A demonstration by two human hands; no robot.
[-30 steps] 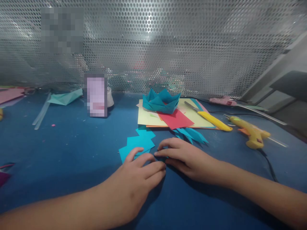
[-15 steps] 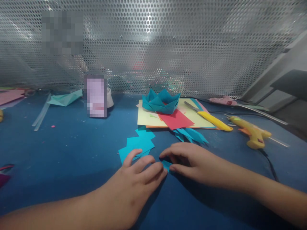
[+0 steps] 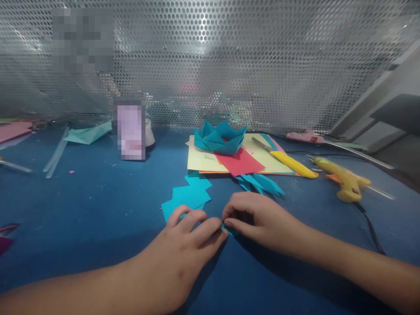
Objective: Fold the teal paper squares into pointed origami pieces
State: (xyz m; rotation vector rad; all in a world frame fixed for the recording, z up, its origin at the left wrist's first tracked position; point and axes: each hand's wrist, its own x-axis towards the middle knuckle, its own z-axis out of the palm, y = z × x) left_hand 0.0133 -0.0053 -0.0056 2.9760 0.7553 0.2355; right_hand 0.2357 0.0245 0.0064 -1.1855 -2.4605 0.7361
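The right hand [image 3: 262, 215] pinches a small blue paper [image 3: 231, 232] on the table [image 3: 98, 201]. The left hand [image 3: 187, 246] has bent fingers, a bit spread, with tips near that paper; I can't tell if it grips. Blue sheets [image 3: 190, 195] lie just past it. A pointy blue paper ring [image 3: 218, 141] sits farther back.

Small blue paper [image 3: 232, 232] mostly hidden by fingers [image 3: 207, 231]; upright screen [image 3: 131, 127] blurred, content unreadable.
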